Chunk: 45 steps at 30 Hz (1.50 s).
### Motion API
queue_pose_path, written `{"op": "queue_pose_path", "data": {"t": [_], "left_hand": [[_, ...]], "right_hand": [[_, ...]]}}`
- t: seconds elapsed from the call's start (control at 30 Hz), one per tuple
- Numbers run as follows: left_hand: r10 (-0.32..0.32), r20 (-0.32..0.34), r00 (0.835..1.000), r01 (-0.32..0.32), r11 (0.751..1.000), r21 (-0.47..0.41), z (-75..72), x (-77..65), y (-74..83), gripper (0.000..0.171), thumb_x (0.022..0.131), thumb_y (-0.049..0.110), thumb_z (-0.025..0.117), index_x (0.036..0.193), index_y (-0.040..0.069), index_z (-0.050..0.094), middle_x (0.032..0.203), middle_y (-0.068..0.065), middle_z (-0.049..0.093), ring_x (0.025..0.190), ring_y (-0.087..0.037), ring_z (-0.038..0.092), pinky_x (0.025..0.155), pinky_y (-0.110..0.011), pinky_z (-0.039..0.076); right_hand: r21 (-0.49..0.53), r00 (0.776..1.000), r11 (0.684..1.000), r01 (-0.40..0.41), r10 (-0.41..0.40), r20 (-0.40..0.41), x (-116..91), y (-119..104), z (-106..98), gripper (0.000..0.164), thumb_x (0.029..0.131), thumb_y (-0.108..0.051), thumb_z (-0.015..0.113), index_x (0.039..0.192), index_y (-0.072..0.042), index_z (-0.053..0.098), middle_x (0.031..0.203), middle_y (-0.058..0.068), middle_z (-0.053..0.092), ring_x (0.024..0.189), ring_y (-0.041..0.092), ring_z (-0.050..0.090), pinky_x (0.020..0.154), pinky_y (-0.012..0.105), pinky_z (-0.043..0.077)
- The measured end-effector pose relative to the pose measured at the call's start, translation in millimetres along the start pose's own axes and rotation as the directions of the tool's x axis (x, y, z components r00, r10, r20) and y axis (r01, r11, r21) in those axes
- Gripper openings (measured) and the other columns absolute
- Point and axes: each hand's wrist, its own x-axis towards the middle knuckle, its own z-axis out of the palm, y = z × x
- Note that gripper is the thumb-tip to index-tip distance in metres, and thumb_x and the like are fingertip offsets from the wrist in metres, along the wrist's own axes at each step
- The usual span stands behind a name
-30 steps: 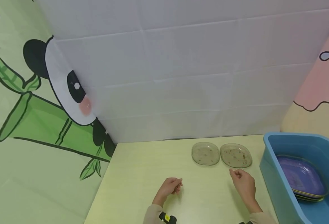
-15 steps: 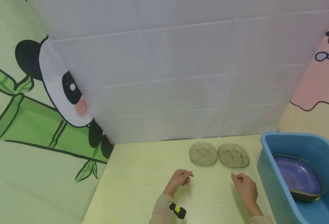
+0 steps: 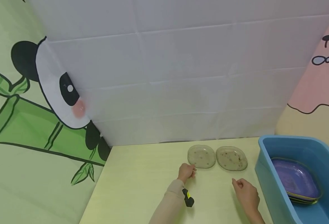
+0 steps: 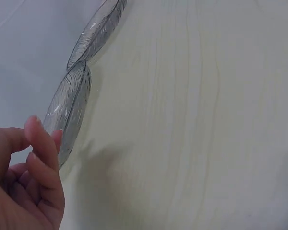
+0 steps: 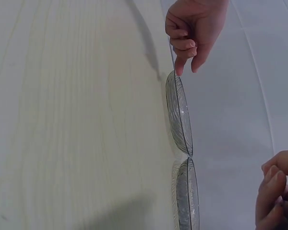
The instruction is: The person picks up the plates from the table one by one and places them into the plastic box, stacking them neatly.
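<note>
Two clear, ridged plates lie side by side near the back of the table: a left plate (image 3: 201, 156) and a right plate (image 3: 231, 158). My left hand (image 3: 186, 172) is at the near-left rim of the left plate, fingers partly curled. In the right wrist view, thumb and index of that left hand (image 5: 194, 28) stand apart just beyond the plate's end (image 5: 179, 115). Nothing is held in it. Lower right of the plates, my right hand (image 3: 246, 193) hovers over the table, its fingers loosely curled around nothing.
At the right stands a blue plastic tub (image 3: 273, 186). Inside it lies a stack of plates, a purple plate (image 3: 296, 179) on top. A white sheet (image 3: 164, 93) hangs behind the pale wooden table (image 3: 130, 186).
My left hand has moved forward and right, from the middle of the table to the left plate's rim. The right hand has stayed nearly in place. The view has shifted slightly.
</note>
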Motion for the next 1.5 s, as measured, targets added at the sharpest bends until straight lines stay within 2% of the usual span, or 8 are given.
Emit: {"op": "queue_pose_path", "data": {"t": [0.2, 0.33, 0.47, 0.63, 0.83, 1.1, 1.3, 1.5], "left_hand": [[-0.041, -0.075, 0.996, 0.036, 0.997, -0.063, 3.3, 3.2, -9.6, 0.031, 0.091, 0.018, 0.053, 0.074, -0.004, 0.069, 0.054, -0.001, 0.062, 0.035, 0.000, 0.048, 0.045, -0.018, 0.047], [-0.031, -0.097, 0.995, 0.026, 0.998, -0.051, 2.7, 6.2, -16.5, 0.032, 0.091, 0.017, 0.052, 0.073, -0.003, 0.068, 0.052, -0.001, 0.060, 0.034, -0.001, 0.049, 0.043, -0.018, 0.046], [-0.027, -0.102, 0.994, 0.024, 0.999, -0.031, 1.3, 11.5, -21.8, 0.031, 0.091, 0.017, 0.051, 0.074, -0.002, 0.069, 0.052, 0.000, 0.060, 0.037, -0.002, 0.052, 0.042, -0.016, 0.043], [-0.048, -0.096, 0.994, 0.040, 0.996, -0.084, -1.5, 16.4, -24.5, 0.029, 0.089, 0.016, 0.052, 0.077, -0.004, 0.070, 0.057, -0.004, 0.064, 0.041, -0.004, 0.056, 0.042, -0.016, 0.042], [-0.093, -0.089, 0.992, 0.078, 0.985, -0.151, -3.4, 19.9, -29.2, 0.027, 0.089, 0.014, 0.052, 0.079, -0.005, 0.069, 0.058, -0.001, 0.063, 0.042, -0.002, 0.055, 0.043, -0.014, 0.042], [-0.085, -0.066, 0.994, 0.075, 0.987, -0.144, -1.2, 20.2, -35.2, 0.026, 0.089, 0.011, 0.052, 0.078, -0.004, 0.069, 0.053, 0.004, 0.058, 0.041, 0.000, 0.053, 0.042, -0.013, 0.040], [-0.067, -0.062, 0.996, 0.058, 0.989, -0.133, -1.2, 19.9, -33.0, 0.023, 0.086, 0.006, 0.052, 0.074, -0.004, 0.069, 0.052, 0.003, 0.060, 0.040, -0.001, 0.053, 0.042, -0.013, 0.041], [-0.040, -0.046, 0.998, 0.033, 0.990, -0.141, -12.4, 11.3, -19.0, 0.022, 0.085, 0.008, 0.054, 0.076, -0.006, 0.069, 0.052, 0.003, 0.057, 0.041, -0.002, 0.053, 0.044, -0.014, 0.043]], "right_hand": [[0.021, 0.999, 0.999, -0.036, 0.036, 0.021, -5, 3, 2, 0.031, 0.089, -0.037, 0.054, 0.078, -0.010, 0.064, 0.065, -0.002, 0.058, 0.054, 0.012, 0.049, 0.047, 0.028, 0.034], [0.042, 0.998, 0.998, -0.051, 0.050, 0.021, -7, 3, 6, 0.032, 0.088, -0.037, 0.054, 0.078, -0.009, 0.065, 0.064, -0.002, 0.060, 0.055, 0.011, 0.050, 0.048, 0.028, 0.035], [0.054, 0.998, 0.997, -0.057, 0.055, 0.039, -9, 3, 8, 0.033, 0.088, -0.038, 0.055, 0.079, -0.008, 0.066, 0.064, -0.003, 0.061, 0.055, 0.010, 0.051, 0.048, 0.029, 0.036], [0.055, 0.995, 0.996, -0.066, 0.062, 0.075, -13, 2, 10, 0.035, 0.089, -0.039, 0.054, 0.081, -0.007, 0.066, 0.064, -0.003, 0.060, 0.055, 0.011, 0.051, 0.048, 0.029, 0.036], [0.062, 0.991, 0.995, -0.073, 0.065, 0.117, -19, 5, 13, 0.035, 0.090, -0.037, 0.053, 0.081, -0.005, 0.065, 0.063, -0.003, 0.058, 0.053, 0.012, 0.049, 0.046, 0.029, 0.034], [0.078, 0.989, 0.993, -0.086, 0.076, 0.126, -24, 9, 16, 0.035, 0.090, -0.037, 0.053, 0.081, -0.005, 0.064, 0.062, -0.001, 0.059, 0.051, 0.013, 0.048, 0.045, 0.030, 0.034], [0.072, 0.992, 0.994, -0.088, 0.080, 0.101, -27, 10, 15, 0.034, 0.090, -0.036, 0.053, 0.081, -0.005, 0.065, 0.062, -0.003, 0.060, 0.052, 0.012, 0.050, 0.046, 0.029, 0.035], [0.050, 0.993, 0.993, -0.102, 0.099, 0.064, -27, 11, 7, 0.033, 0.089, -0.035, 0.053, 0.082, -0.005, 0.065, 0.062, -0.003, 0.061, 0.053, 0.011, 0.052, 0.047, 0.029, 0.036]]}}
